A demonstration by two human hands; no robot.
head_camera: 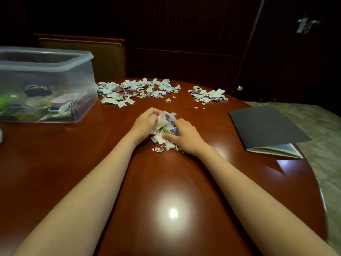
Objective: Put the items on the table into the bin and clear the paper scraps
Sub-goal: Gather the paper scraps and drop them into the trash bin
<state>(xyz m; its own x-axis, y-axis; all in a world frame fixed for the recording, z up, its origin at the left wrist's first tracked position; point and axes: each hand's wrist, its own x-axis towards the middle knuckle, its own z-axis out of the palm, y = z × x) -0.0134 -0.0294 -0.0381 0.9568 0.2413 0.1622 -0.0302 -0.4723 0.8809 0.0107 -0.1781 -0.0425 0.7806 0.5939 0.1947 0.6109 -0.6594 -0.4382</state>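
**Items mostly binned; paper scraps only partly gathered**

The clear bin (55,66) at the upper left of the frame holds assorted small items, so that part looks largely done, though a dark booklet (265,126) lies on the desk (166,191) at the right. At centre frame the left hand (145,122) and right hand (185,136) each have a curled grip closed in on a scrap bundle (165,124) between them, with a few bits loose at its lower edge. Left to clear are the scattered scraps (138,89) across the upper middle, just right of the bin, and a smaller heap (206,95) further right. I judge well over half the paper remains.
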